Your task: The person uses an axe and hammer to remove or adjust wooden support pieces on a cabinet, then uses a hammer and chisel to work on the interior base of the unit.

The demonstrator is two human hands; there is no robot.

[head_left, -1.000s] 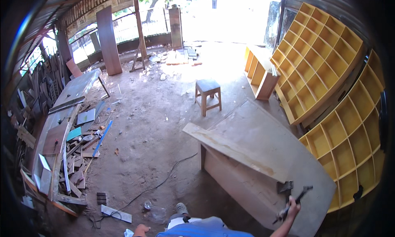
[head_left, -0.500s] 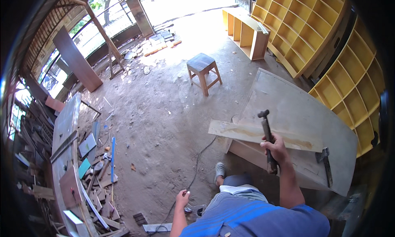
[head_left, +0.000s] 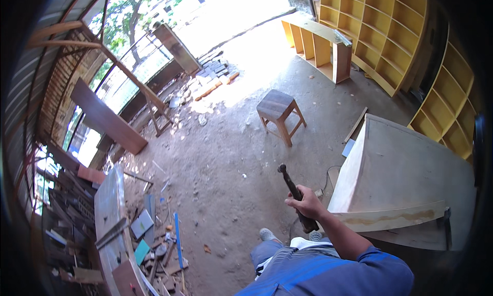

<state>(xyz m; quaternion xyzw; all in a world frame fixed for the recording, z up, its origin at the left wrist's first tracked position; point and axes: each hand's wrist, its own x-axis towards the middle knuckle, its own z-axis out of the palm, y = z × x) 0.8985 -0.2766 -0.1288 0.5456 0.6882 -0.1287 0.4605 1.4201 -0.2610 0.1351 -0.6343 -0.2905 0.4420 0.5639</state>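
One right hand, one hammer in its grip. Beyond the grip: one wooden stool. Farther off, to the right: two yellow grid shelves, one smaller open-fronted unit. Nearer, right of the grip: one grey-topped cabinet, one narrow board, one dark tool by the board's end. Below the grip: two shoes. Left of it: one blue strip, one teal piece, one tall brown board; scrap pieces too jumbled to count.
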